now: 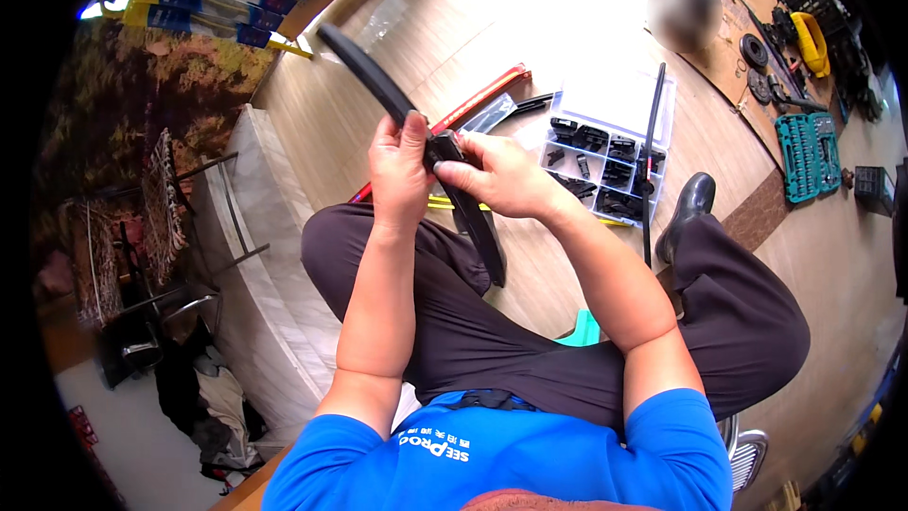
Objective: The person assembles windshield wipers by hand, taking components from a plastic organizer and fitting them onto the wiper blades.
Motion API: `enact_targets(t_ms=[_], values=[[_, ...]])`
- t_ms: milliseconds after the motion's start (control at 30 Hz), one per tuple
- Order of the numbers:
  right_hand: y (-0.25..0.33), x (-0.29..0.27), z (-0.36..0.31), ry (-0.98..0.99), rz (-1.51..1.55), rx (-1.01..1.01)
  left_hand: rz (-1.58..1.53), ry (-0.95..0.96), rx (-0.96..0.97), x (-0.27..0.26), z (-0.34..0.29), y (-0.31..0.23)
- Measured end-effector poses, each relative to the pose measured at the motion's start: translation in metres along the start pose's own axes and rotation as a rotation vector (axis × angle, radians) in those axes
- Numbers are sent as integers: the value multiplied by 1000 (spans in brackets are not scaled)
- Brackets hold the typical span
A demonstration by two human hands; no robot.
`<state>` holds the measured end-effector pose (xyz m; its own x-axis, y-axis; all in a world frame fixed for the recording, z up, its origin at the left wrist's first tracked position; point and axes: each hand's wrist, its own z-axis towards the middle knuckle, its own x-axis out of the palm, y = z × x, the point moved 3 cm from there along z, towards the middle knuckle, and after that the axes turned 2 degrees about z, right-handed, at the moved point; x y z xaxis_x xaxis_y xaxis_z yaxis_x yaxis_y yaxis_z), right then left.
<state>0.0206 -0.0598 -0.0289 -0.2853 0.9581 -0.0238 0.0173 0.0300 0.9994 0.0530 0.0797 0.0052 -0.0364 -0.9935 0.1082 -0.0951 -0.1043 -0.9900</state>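
Observation:
A black wiper blade slants across in front of me, above my left knee. My left hand grips it near the middle, thumb laid along its top. Just to the right, my right hand is closed around the blade's central connector, thumb and fingers pressing on it. The fingers hide most of the connector's details. On the floor beyond sits a clear divided plastic box, lid raised, its compartments holding several small black plastic adapters. A second thin black wiper blade lies across the box.
Behind the held blade lie a long red package and a clear plastic sleeve. A green socket-tool case lies to the right, near a yellow object. Packaged goods hang at upper left. A pale stepped ledge runs along the left.

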Motion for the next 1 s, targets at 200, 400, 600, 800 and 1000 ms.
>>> enact_targets(t_ms=[200, 400, 600, 800, 1000], values=[[17, -1, -3, -196, 12, -39, -37, 100, -118, 6, -24, 9], [27, -6, -6, 3, 384, 176, 153, 460, -128, 18, -39, -16], [37, -14, -15, 132, 325, 249, 186, 538, -217, 23, -38, -19], [27, -20, -17, 153, 369, 287, 112, 616, -215, 24, -33, -17], [23, -39, -12, 50, 325, 367, 282, 429, -68, 29, -20, 5]])
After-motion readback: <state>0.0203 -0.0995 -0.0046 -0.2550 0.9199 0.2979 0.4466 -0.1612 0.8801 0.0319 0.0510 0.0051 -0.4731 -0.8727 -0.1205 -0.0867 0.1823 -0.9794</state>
